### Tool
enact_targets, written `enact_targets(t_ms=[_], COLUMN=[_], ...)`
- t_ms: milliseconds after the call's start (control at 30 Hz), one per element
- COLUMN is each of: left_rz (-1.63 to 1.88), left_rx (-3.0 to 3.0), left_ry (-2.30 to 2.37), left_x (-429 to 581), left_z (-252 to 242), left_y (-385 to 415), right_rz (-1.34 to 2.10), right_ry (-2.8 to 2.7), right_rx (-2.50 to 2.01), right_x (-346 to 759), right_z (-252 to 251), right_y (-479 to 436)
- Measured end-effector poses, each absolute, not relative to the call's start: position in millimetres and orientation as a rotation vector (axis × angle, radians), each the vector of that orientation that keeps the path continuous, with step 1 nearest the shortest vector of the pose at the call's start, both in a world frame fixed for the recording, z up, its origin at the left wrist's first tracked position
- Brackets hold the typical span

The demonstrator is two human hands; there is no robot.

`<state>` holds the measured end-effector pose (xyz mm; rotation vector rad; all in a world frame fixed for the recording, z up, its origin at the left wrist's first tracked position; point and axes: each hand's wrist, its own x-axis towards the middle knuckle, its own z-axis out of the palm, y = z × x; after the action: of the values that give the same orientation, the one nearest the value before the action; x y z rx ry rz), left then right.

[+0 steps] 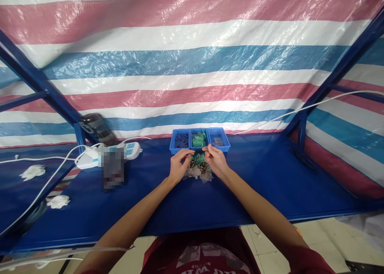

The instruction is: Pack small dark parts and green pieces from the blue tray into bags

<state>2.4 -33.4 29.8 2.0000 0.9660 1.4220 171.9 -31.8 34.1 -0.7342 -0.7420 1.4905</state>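
My left hand (179, 165) and my right hand (215, 160) are held close together over the blue table (270, 186), just in front of three small blue bins. Both hands have fingers curled in a pinch. My right hand pinches a tiny dark part at its fingertips; what my left hand pinches is too small to make out. Under and between the hands lies a clear plastic bag (198, 171) with green and dark small parts. The left bin (180, 141) holds dark small parts, the middle bin (199, 140) green parts, the right bin (219, 141) a few grey pieces.
A white power strip (132, 149) with white cables lies at the left, beside a blurred dark object (113, 169) and a dark bottle-like thing (97, 128). White crumpled cloths (58, 201) lie far left. A striped tarp hangs behind. Blue frame posts (301, 132) stand at both sides.
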Motion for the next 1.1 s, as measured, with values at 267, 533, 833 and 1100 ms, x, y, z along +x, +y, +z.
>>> enact_targets(t_ms=[267, 533, 833, 1100], left_rz=[1.420, 1.422, 1.416, 1.418], left_rx=[2.009, 2.064, 2.084, 2.083], left_ry=[0.956, 0.977, 0.984, 0.975], left_x=[2.1, 1.3, 1.9, 1.9], left_z=[32.3, 33.6, 34.8, 32.2], left_y=[-34.6, -36.2, -35.8, -34.4], right_rz=[1.496, 1.444, 1.491, 1.610], right_ry=[-0.733, -0.690, -0.664, -0.568], right_rx=[-0.744, -0.725, -0.750, -0.717], right_x=[172.2, 176.7, 172.3, 173.1], right_z=[32.8, 33.6, 34.4, 36.6], right_y=[-31.2, -29.2, -34.0, -36.6])
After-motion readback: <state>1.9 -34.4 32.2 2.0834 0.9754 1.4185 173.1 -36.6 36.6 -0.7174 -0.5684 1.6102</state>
